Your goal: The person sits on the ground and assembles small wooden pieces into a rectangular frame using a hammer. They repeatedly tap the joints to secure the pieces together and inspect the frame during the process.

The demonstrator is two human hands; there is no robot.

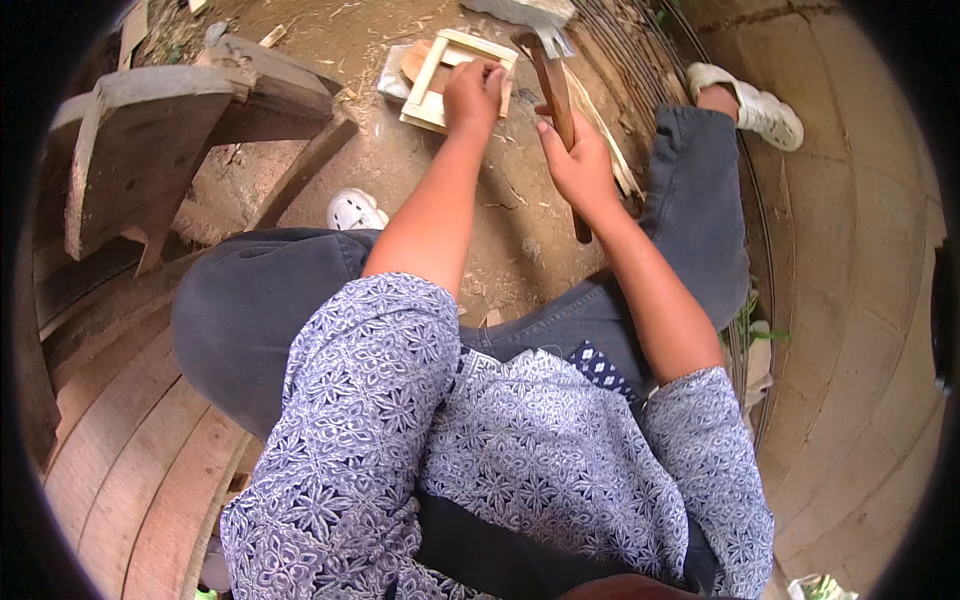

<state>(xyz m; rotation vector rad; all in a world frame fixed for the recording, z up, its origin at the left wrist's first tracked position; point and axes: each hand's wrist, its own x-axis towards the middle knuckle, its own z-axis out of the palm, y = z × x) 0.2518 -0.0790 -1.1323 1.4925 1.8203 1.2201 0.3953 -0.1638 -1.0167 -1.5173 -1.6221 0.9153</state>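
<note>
A small rectangular frame of pale wood strips (481, 43) rests near the ground at the upper middle. My left hand (472, 98) is over its right side, fingers pinched together near the rail. Whatever they hold, if anything, is too small or hidden to name. To the right, my right hand (583, 165) is wrapped round the wooden handle of a hammer (553, 88). The hammer stands raised, its metal head at the top, apart from the frame. A pale block (394, 75) and a round tan wooden piece (413, 62) show beside and beneath the frame.
Rough timber pieces (150, 130) are stacked at left, above curved-looking planks (150, 450). A grey stone-like slab (520, 10) lies at the far edge. Long thin rods (630, 50) run along the wall (850, 250) at right. Wood shavings litter the dirt ground (510, 220).
</note>
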